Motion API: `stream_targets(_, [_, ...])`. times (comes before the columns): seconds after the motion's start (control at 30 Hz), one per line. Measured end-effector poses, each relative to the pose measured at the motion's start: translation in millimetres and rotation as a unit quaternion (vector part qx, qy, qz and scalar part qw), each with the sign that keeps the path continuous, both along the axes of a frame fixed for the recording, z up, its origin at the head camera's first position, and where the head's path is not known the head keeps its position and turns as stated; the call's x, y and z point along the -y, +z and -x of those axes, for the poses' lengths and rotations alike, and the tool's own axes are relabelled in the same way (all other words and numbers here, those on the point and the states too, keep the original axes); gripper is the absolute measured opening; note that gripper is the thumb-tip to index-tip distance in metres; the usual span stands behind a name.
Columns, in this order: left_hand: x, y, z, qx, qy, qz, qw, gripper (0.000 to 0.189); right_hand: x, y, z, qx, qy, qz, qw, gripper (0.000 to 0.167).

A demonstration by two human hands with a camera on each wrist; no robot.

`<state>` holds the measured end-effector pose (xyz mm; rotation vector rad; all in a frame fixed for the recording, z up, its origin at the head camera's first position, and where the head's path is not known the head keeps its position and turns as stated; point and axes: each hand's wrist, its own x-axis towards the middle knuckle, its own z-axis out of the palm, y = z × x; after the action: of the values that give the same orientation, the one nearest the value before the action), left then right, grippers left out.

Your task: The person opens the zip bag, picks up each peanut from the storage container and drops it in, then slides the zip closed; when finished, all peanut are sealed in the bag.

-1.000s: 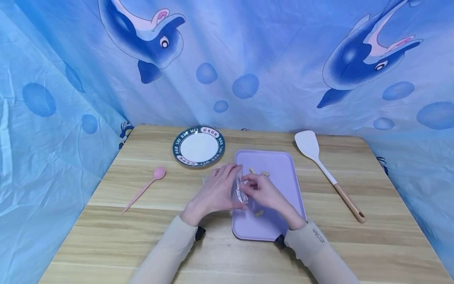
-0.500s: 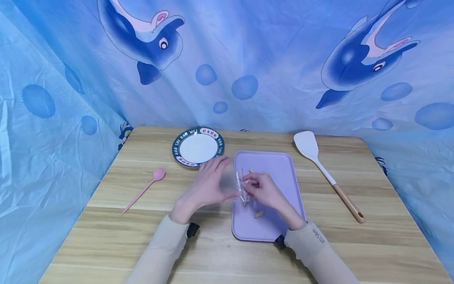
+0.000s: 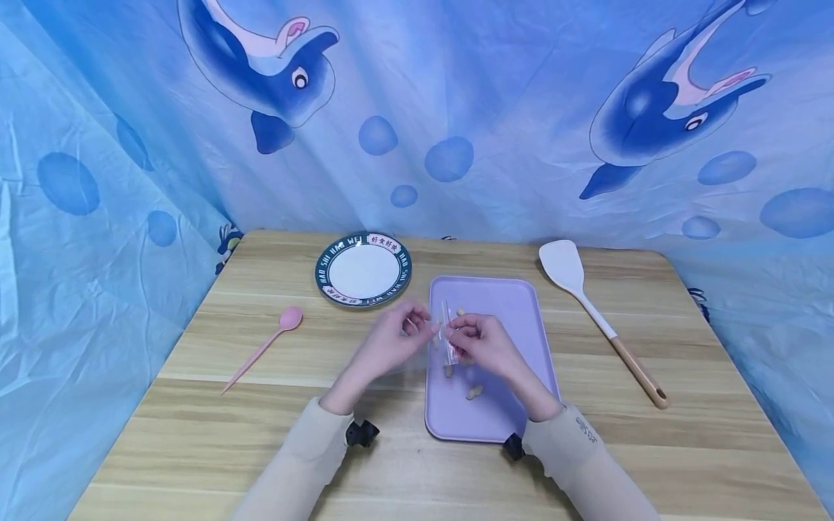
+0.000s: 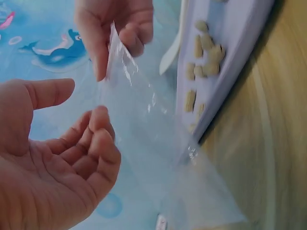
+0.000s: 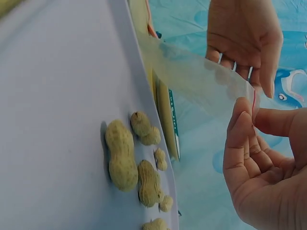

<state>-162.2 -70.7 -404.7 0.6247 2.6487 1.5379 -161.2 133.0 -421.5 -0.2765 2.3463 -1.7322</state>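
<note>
A clear zip-lock bag (image 4: 148, 129) hangs over the left edge of the lilac tray (image 3: 485, 422). Thumb and forefinger of my right hand (image 3: 487, 344) pinch its top edge near the red zip line, as the right wrist view shows. My left hand (image 3: 389, 339) is beside the same edge, its thumb and bent fingers apart with a gap between them. In the left wrist view its fingertips (image 4: 100, 114) are right at the bag's side. Several unshelled peanuts (image 5: 122, 155) lie on the tray below the hands.
A white plate with a dark green rim (image 3: 407, 269) sits behind the left hand. To the left lies a pink spoon (image 3: 290, 318). A white spatula with a wooden handle (image 3: 565, 266) lies right of the tray. A blue dolphin-print curtain (image 3: 508, 94) hangs behind the table.
My left hand, earlier spread wide around the bag, drew back left, then came in again with fingers more bent and closer to the bag's edge. The right hand stayed almost in place with the bag.
</note>
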Motion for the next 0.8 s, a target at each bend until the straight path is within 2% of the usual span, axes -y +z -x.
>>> stream_targets(0.13, [-3.7, -4.2, 0.7, 0.081, -0.01, -0.037, 0.996, 0.008, 0, -1.2, 0.7, 0.019, 0.008, 0.021, 0.9996, 0.022])
stream_targets(0.23, [-5.8, -7.8, 1.2, 0.134, -0.019, -0.051, 0.9895, 0.008, 0, -2.7, 0.9, 0.031, 0.024, 0.038, 0.9985, 0.021])
stream_targets(0.33, [-8.0, -10.5, 1.8, 0.173, -0.024, -0.063, 0.9826, 0.011, 0, -4.2, -0.1, 0.036, 0.038, 0.043, 0.9977, 0.019])
stream_targets(0.6, [-12.0, -13.0, 0.2, 0.232, -0.028, -0.088, 0.9682, 0.017, 3, -9.8, -2.5, 0.026, 0.058, 0.029, 0.9976, 0.014])
stream_targets(0.8, [-13.3, -14.7, -1.7, 0.246, -0.024, -0.102, 0.9637, 0.015, 5, -14.5, -2.7, 0.018, 0.075, 0.025, 0.9967, 0.013])
